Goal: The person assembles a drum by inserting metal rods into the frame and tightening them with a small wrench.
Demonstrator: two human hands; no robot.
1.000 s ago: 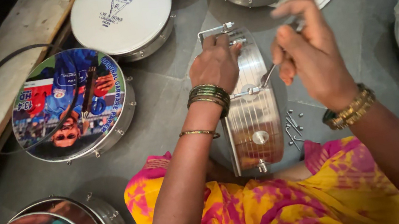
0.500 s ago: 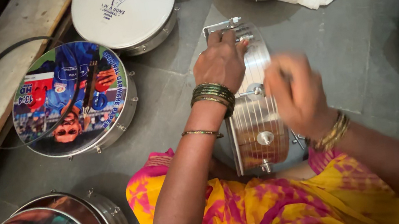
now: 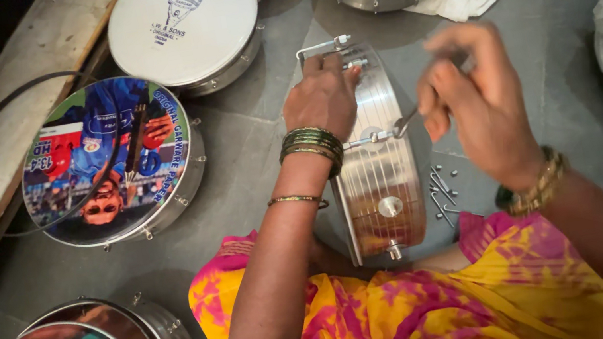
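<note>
Drum shell [image 3: 380,181] — ribbed, glossy metal

Lighting was soft, even and moderately bright, seemingly from overhead. Shadows under the drums were faint. Glare showed on the metal shell [image 3: 379,173] and on the white drumhead [image 3: 183,25]. The right hand [image 3: 477,105] was motion-blurred; the left hand [image 3: 322,97] and floor [image 3: 556,48] were sharp. Edge distortion was slight.

You're looking at a round white drumhead [image 3: 183,25] bearing a small blue logo label, lying top centre, no packages or screens.
</note>
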